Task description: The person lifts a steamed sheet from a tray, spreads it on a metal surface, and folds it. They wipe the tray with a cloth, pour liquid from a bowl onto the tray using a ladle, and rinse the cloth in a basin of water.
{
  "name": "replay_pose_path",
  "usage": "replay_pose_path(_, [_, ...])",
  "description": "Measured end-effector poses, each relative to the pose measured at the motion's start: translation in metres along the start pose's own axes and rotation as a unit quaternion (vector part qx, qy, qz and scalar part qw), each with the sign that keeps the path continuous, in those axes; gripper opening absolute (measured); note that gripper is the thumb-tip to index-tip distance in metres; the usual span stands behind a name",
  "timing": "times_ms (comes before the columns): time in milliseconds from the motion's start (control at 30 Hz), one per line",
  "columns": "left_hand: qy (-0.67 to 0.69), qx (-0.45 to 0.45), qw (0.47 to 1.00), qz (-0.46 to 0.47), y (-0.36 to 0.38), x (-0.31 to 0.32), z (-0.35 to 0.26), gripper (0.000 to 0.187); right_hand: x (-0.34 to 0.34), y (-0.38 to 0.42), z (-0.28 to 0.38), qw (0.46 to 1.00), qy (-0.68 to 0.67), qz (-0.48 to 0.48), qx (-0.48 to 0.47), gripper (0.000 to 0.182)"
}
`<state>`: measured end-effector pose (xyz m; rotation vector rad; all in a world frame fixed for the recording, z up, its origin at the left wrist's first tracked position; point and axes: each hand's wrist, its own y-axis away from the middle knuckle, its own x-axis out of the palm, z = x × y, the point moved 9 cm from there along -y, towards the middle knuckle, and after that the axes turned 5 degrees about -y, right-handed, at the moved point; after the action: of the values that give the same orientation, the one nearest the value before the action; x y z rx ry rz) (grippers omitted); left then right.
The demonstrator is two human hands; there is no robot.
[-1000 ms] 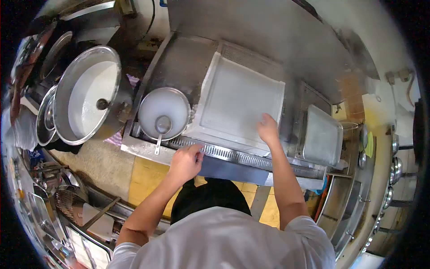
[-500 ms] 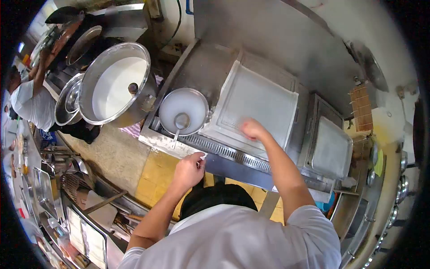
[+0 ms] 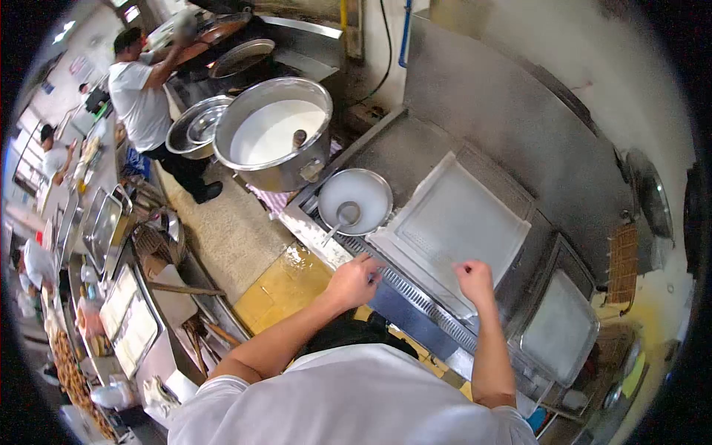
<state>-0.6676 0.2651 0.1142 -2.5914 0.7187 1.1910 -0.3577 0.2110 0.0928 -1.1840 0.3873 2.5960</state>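
My left hand (image 3: 354,282) is closed near the metal edge of the steaming counter, below a bowl of whitish liquid (image 3: 363,187). Whatever its fingers may hold is too small to make out. A ladle (image 3: 347,214) rests in that bowl. To the right, my right hand (image 3: 473,281) is raised over the near edge of a cloth-lined flat tray (image 3: 460,219), its fingers curled together. Nothing can be clearly seen between those fingers. The tray's surface looks pale and smooth.
A large pot of white liquid (image 3: 276,133) stands at the upper left, beside stacked metal bowls (image 3: 199,127). A second tray (image 3: 560,326) lies at the right. A person in a white shirt (image 3: 139,104) works at a wok behind. Utensils and trays fill the left counter.
The view has turned left, showing more of the room and the other people. My right hand has drawn back from the tray's surface towards its near edge.
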Motion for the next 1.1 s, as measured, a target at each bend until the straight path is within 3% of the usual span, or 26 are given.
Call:
replay_pose_path(100, [-0.007,0.009,0.998,-0.058,0.000,-0.023,0.009,0.025,0.027,-0.016,0.076,0.991,-0.015,0.004,-0.132,0.026])
replay_pose_path(167, [0.000,0.011,0.994,-0.108,0.001,-0.044,0.020,0.026,0.033,-0.016,0.144,0.969,-0.128,0.040,-0.208,0.022])
replay_pose_path(333, [0.024,-0.026,0.980,-0.194,0.000,-0.130,0.058,0.029,0.042,-0.025,0.287,0.927,-0.149,0.093,-0.330,0.071])
replay_pose_path(467, [0.015,-0.024,0.966,-0.258,0.000,-0.202,0.103,0.029,0.055,-0.048,0.386,0.907,-0.075,0.042,-0.412,0.088])
replay_pose_path(567, [0.025,-0.044,0.959,-0.278,0.004,-0.255,0.140,0.029,0.089,-0.068,0.444,0.889,0.008,0.034,-0.456,0.089])
replay_pose_path(700, [0.025,-0.047,0.956,-0.287,0.003,-0.313,0.186,0.031,0.156,-0.096,0.488,0.842,0.117,0.096,-0.518,0.053])
replay_pose_path(733, [0.029,-0.045,0.956,-0.289,0.001,-0.324,0.198,0.031,0.159,-0.089,0.503,0.822,0.097,0.118,-0.549,0.036])
replay_pose_path(833, [0.011,-0.036,0.960,-0.279,-0.013,-0.345,0.222,0.032,0.165,-0.098,0.542,0.849,0.124,0.064,-0.511,0.023])
replay_pose_path(867, [0.000,-0.023,0.961,-0.276,-0.021,-0.344,0.231,0.031,0.157,-0.104,0.557,0.847,0.121,-0.009,-0.517,0.014])
replay_pose_path(967, [-0.047,-0.018,0.969,-0.241,-0.035,-0.341,0.245,0.031,0.140,-0.151,0.581,0.901,0.220,-0.104,-0.358,0.021])
replay_pose_path(1100, [-0.079,-0.037,0.973,-0.215,-0.046,-0.325,0.258,0.030,0.150,-0.163,0.592,0.857,0.391,-0.016,-0.335,0.032])
